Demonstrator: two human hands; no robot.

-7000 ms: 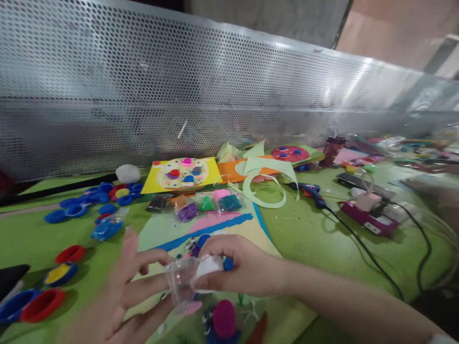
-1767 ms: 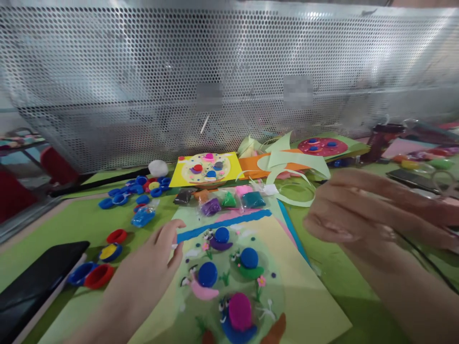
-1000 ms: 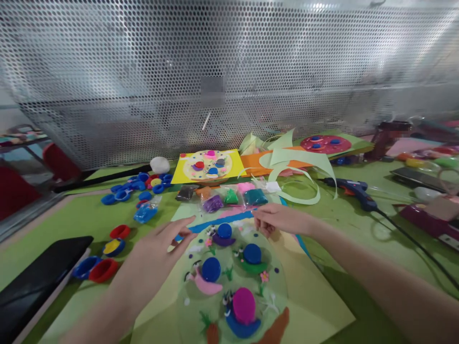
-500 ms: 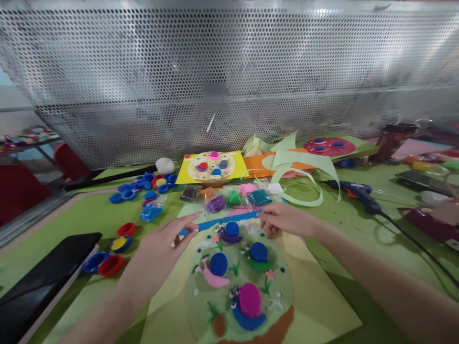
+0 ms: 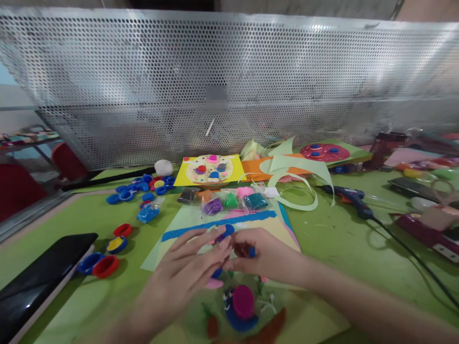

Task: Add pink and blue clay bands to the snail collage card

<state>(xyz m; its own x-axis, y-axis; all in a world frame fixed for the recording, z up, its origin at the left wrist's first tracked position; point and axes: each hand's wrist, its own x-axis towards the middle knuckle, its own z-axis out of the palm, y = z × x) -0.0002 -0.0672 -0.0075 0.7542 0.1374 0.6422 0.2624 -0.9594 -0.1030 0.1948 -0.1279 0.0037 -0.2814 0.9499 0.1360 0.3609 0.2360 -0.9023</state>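
My left hand (image 5: 195, 260) is over the clay picture, back up, fingers stretched out and close together. Its fingertips meet those of my right hand (image 5: 263, 251), which is closed in a pinch; whatever it may hold is hidden. Beneath them, the round pale-green picture (image 5: 193, 310) carries clay snails with bottle-cap shells. The snail with a magenta cap (image 5: 243, 302) shows in full; blue caps (image 5: 228, 230) peek out around the fingers. A clay carrot (image 5: 212, 327) and a brown clay strip (image 5: 270, 329) are nearer me. Beyond my hands, a flat blue strip (image 5: 218, 224) lies across the paper.
Bagged clay (image 5: 213, 206) lies behind the picture. Bottle caps (image 5: 106, 266) and a black phone or tablet (image 5: 46, 267) are at left. A glue gun (image 5: 353, 198) with its cord and curled paper scraps (image 5: 304, 167) lie right. A finished picture (image 5: 211, 168) leans behind.
My hands have left the two ends of the blue strip and come together, nearer me, over the snails. The strip now lies uncovered.
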